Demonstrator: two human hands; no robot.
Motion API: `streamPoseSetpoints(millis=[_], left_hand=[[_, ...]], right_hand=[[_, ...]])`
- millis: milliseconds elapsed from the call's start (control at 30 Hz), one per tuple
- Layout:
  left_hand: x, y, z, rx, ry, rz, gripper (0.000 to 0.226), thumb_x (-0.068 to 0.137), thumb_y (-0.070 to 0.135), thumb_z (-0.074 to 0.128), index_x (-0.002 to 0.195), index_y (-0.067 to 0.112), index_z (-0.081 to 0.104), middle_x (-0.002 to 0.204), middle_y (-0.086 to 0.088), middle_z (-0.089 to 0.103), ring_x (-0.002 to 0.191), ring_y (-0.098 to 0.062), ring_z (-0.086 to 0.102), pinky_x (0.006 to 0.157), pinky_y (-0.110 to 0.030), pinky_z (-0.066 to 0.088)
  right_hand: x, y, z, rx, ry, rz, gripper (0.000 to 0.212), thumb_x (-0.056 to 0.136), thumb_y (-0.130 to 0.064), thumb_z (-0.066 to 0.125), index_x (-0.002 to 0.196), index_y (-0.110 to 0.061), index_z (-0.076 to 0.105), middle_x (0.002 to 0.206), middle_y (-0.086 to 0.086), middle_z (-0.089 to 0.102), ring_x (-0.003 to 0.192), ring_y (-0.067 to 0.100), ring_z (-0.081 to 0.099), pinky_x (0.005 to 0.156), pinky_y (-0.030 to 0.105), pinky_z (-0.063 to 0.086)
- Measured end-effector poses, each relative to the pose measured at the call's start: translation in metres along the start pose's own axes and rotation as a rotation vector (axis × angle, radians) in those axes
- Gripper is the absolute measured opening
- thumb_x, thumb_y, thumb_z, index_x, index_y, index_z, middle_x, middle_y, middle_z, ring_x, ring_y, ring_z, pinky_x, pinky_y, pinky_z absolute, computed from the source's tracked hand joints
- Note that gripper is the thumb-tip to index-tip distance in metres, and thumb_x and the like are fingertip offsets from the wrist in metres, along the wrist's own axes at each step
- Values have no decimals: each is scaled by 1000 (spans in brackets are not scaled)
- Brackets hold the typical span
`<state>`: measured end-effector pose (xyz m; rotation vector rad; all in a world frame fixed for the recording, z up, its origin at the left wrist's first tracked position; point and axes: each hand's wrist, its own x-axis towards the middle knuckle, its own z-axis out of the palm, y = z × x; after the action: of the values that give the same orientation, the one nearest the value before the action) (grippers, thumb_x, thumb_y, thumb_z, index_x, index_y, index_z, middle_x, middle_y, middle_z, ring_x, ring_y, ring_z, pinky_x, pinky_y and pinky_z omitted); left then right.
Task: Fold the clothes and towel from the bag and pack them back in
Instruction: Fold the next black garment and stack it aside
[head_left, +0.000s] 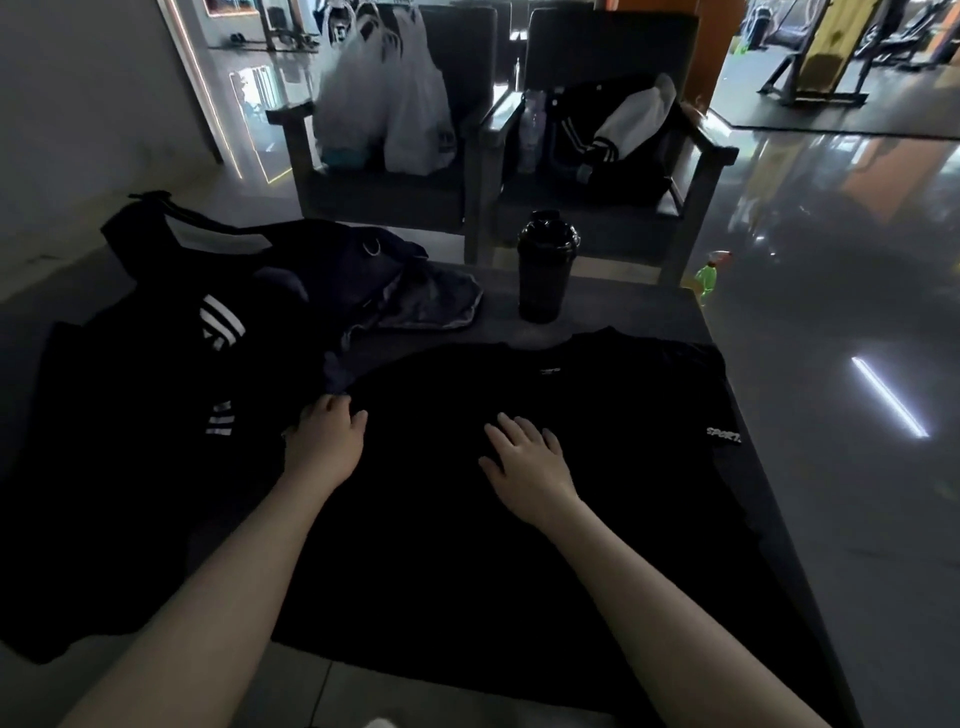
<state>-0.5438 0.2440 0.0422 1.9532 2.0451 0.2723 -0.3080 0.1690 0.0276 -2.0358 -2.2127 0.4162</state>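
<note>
A black T-shirt (597, 395) lies spread flat on the dark table (644, 312), collar away from me, white lettering on its right sleeve. My left hand (327, 441) rests at the shirt's left shoulder edge with fingers curled on the fabric. My right hand (527, 462) lies flat on the shirt's chest, fingers apart. To the left sits a black sports bag (156, 364) with white stripes. Behind my left hand, a dark blue garment (332, 270) and a grey cloth (431, 304) lie crumpled beside the bag.
A black shaker bottle (545, 267) stands at the table's far edge. A green bottle (706, 278) is off the far right corner. Two dark armchairs (467, 171) behind hold white plastic bags (384, 98) and a black-and-white jacket (618, 135).
</note>
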Motion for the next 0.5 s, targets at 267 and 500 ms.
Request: streamPoseSetpoints(millis=[267,500], left_hand=[[35,-5,-5,111,4,-138,39,93,37,54,121,10,54,122,-14,56,115,-35,52,100,-46,38],[47,6,-48,-142,78,-112,25,95,30,51,97,6,56,90,-12,59,79,-29,58,60,-32,43]], right_hand=[[5,8,18,-89,96,6,56,100,-47,20,151,-27,12,159,-7,4,146,13,1,119,38,3],[5,7,21,-104,115,12,72,86,-57,-1,150,-29,14,159,-7,8,146,12,2,118,37,4]])
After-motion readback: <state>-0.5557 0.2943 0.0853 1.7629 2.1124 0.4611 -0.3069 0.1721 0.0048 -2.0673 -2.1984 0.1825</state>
